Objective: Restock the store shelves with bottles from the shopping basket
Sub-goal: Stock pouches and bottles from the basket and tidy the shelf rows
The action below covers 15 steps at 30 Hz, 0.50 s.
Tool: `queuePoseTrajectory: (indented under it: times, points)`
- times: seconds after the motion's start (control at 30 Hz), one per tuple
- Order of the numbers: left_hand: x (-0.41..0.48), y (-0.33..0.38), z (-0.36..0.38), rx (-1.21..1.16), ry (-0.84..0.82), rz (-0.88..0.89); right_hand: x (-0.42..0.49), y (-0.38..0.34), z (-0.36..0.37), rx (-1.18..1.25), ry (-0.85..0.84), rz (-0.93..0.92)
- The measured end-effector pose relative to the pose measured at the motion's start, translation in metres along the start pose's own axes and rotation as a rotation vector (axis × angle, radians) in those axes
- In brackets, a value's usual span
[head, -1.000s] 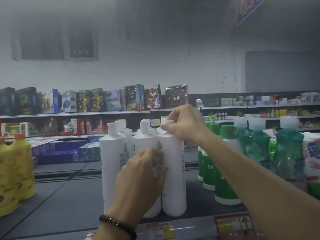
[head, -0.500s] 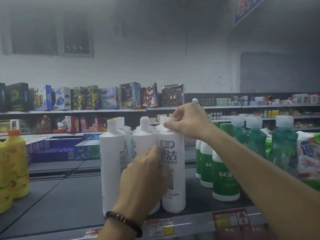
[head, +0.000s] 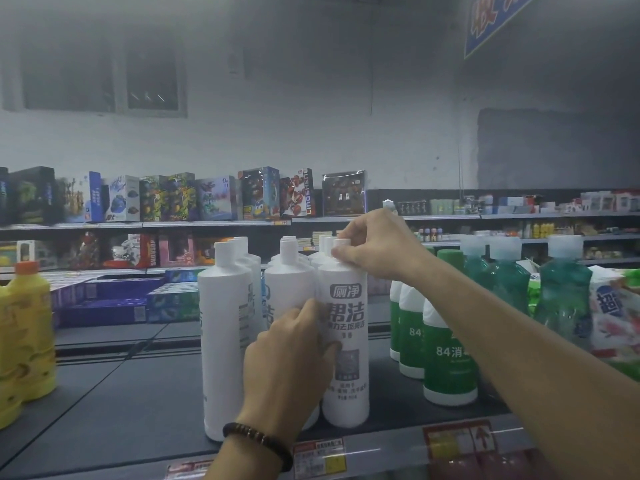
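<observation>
Between both hands, at the front edge of the shelf (head: 121, 393), the white bottle (head: 349, 306) stands upright. Its label now squarely faces the camera; a second ago it was turned away. Above, the right hand (head: 377, 251) pinches the cap (head: 341, 243). Below, the left hand (head: 291, 358) curls round the body.

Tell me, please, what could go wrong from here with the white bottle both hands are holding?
1. The white cleaner bottle stands near the shelf's front edge; a pull by the left hand or right hand might tip it off.
2. It stands against the neighbouring white bottles; a nudge could topple them.
3. The right forearm passes by the green 84 bottles and may knock one.
</observation>
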<state>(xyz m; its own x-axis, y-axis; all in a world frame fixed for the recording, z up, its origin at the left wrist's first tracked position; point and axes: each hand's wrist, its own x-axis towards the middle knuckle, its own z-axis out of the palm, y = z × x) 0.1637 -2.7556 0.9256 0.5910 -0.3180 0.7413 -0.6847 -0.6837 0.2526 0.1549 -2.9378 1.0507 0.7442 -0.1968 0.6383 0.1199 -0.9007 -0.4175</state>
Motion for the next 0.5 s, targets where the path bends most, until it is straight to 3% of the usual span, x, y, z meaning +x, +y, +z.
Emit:
queuePoseTrajectory:
  times: [0.4,0.5]
  points:
    - [-0.004,-0.003,-0.006,-0.007,0.011,-0.001,0.0,-0.004,-0.002,-0.017,-0.024,-0.017]
    - [-0.004,-0.01,-0.017,-0.018,0.043,-0.005,0.004,-0.012,0.0,0.036,0.071,-0.052]
